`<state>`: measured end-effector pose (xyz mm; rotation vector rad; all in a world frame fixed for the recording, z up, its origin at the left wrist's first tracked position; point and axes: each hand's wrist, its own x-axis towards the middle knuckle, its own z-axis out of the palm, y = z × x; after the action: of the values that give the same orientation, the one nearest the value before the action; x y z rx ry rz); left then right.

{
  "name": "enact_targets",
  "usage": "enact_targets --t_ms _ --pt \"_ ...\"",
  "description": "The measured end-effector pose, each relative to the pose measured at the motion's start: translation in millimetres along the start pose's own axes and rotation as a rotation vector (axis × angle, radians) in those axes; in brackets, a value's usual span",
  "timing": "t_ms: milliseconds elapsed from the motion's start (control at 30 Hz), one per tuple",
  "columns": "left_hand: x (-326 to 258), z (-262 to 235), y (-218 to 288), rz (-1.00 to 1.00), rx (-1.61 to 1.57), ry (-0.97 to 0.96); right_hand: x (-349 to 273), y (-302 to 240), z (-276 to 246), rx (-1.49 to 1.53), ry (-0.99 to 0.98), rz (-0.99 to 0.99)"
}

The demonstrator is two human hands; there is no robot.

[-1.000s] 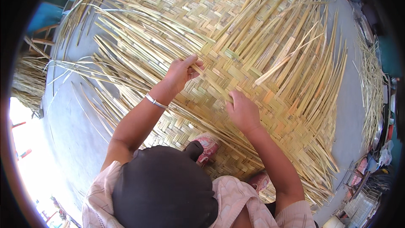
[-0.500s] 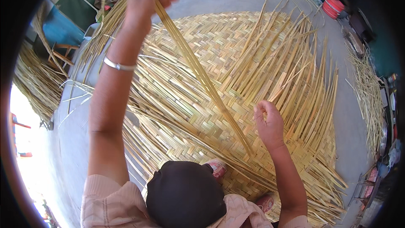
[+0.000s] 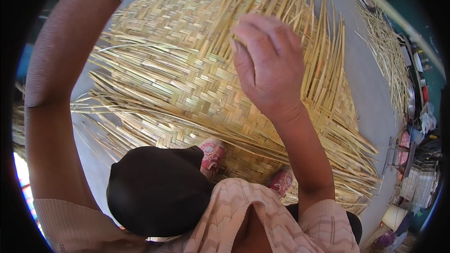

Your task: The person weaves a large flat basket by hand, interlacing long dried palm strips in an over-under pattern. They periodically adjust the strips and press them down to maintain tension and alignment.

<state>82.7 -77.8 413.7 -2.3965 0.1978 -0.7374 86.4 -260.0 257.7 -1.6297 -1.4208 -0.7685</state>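
Note:
My right hand [image 3: 272,63] hovers over a half-woven mat [image 3: 206,82] of flat yellow-green splints. Its fingers curl loosely, the thumb stands apart from them, and nothing shows in its grasp. My left arm reaches up across the upper left, a silver bangle at the wrist; the hand itself is beyond the picture's edge. Long loose splints [image 3: 328,65] lie over the mat's right part, and more splint ends [image 3: 136,72] fan out on the left. A pale long strip [image 3: 398,16], blurred, crosses the upper right corner; its ends are out of sight.
My pink patterned shoes [image 3: 213,154] stand on the mat's near part, beside a black rounded cloth shape [image 3: 157,189]. Past the grey floor [image 3: 370,82] on the right lie a heap of thin cane strips [image 3: 382,61] and assorted household things along the wall.
My left hand has gone up out of the picture, and the long splint no longer slants across the mat. My right hand has risen and moved to the left. The view has shifted.

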Motion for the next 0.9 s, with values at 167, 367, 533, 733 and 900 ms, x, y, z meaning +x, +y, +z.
enact_targets --t_ms 167,367,533,733,900 --pt "-60.8 82.4 67.4 0.07 -0.414 -0.224 -11.4 39.9 -12.5 -0.309 -0.132 0.135" --pt "-127.0 151.8 101.6 0.002 -0.44 -0.375 -74.7 75.6 1.2 -0.28 -0.825 0.578" --pt "-154.2 199.4 105.3 -0.156 -0.298 -0.197 -123.1 90.9 32.9 -0.102 -0.83 0.753" --pt "-169.4 245.6 127.5 -0.44 -0.436 -0.041 -159.2 102.6 77.0 0.432 -0.355 1.44" --pt "-177.1 301.4 145.7 -0.77 -0.978 -0.661 -148.8 106.7 104.6 0.597 -0.16 1.707"
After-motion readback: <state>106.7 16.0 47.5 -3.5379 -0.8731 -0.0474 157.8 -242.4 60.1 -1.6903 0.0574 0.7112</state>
